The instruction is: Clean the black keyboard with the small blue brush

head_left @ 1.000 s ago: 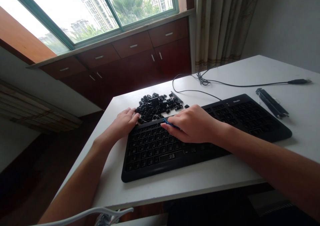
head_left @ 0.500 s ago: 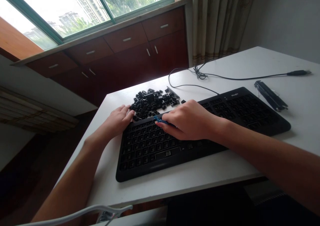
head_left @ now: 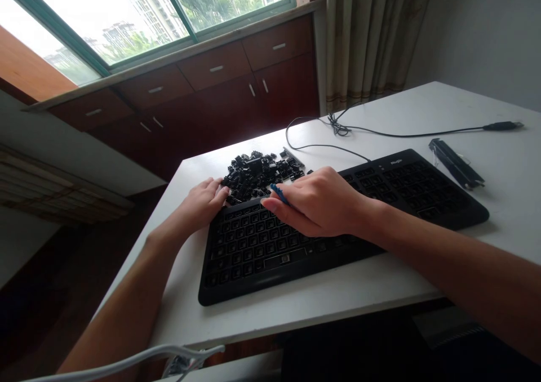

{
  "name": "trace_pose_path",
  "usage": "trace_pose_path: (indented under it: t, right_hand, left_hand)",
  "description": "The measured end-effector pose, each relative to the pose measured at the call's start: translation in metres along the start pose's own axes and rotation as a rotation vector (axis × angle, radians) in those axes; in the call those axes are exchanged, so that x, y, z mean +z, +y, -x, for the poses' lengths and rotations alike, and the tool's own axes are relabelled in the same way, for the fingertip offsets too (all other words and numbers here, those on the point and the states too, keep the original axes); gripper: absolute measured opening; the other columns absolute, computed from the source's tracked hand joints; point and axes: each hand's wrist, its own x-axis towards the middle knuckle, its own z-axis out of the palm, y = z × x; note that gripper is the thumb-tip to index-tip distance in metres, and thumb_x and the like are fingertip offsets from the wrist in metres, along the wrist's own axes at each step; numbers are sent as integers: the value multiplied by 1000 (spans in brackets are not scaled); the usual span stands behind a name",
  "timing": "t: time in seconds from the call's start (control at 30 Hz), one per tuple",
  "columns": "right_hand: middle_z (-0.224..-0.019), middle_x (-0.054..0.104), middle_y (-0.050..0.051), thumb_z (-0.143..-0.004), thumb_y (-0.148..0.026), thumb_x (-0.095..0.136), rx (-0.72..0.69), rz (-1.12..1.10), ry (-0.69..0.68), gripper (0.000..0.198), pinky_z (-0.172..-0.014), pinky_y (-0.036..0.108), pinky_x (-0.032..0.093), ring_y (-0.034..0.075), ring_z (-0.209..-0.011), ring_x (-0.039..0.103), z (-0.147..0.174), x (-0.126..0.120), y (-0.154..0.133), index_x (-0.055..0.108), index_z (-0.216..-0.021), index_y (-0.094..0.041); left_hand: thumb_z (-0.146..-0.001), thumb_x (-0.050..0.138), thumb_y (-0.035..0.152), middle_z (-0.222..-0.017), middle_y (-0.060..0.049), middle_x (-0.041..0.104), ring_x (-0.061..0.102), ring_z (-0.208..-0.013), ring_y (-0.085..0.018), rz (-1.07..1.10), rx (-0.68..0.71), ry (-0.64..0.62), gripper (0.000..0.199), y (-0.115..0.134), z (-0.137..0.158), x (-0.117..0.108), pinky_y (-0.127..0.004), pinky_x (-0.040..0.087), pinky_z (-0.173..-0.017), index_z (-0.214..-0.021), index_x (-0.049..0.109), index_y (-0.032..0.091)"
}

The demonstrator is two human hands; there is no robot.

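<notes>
- From my feed, the keyboard [head_left: 270, 241] lies on the table [head_left: 511, 170], askew to its edge, and is my landmark for every place.
- I judge the uncapping far along: the key sockets [head_left: 245, 238] in view on the keyboard's left part look bare. I can't make out its right part well enough to be sure, and the right hand [head_left: 321, 204] hides some of its middle.
- The loose black keycaps [head_left: 253, 176] sit heaped just beyond the keyboard's far left edge; none that I can see is seated.
- What is left, by my reading, is whatever the right hand covers, plus the whole heap, unsorted.
- The right hand is above the keyboard's far edge, its fingers pinched around a blue tool [head_left: 279, 194]; I can't tell whether the tip touches anything.
- The left hand [head_left: 202, 201] is at the keyboard's far left corner, fingers loosely spread beside the heap, holding nothing I can see.
</notes>
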Motion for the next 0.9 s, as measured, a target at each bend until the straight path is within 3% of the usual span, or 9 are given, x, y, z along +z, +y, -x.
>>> trace_pose_path:
  t: [0.2, 0.4, 0.63, 0.9]
  right_hand:
    - [-52, 52, -3, -104, -46, 29, -6, 3, 26, 54, -50, 27, 17, 8, -46, 40, 1, 0, 1, 57, -69, -17]
    - [-55, 55, -2, -104, -45, 32, 28, 45, -20, 53, -50, 27, 17, 9, -48, 43, 0, 2, 1, 59, -70, -16]
    - [-53, 57, -2, -104, -45, 31, 46, 75, 5, 53, -51, 26, 17, 9, -46, 42, 0, 1, 1, 61, -71, -16]
    - [-51, 50, -3, -104, -44, 30, 22, 5, 53, 55, -51, 26, 17, 7, -46, 38, 0, -2, -1, 58, -66, -16]
  left_hand:
    - [-92, 23, 50, -144, -19, 52, 44, -136, -33, 6, -54, -39, 68, 3, -1, 0, -46, 30, -115, -142, 45, 8]
    - [-92, 26, 49, -135, -17, 60, 50, -130, -33, -13, -58, -24, 66, 1, -2, 0, -47, 37, -111, -141, 47, 10]
    - [-93, 22, 48, -147, -20, 50, 43, -138, -31, -54, -60, -36, 71, 3, -1, 0, -42, 31, -115, -145, 42, 5]
    - [-93, 21, 50, -148, -20, 49, 38, -142, -32, -45, -74, -37, 72, 1, -1, 1, -43, 30, -116, -145, 42, 4]
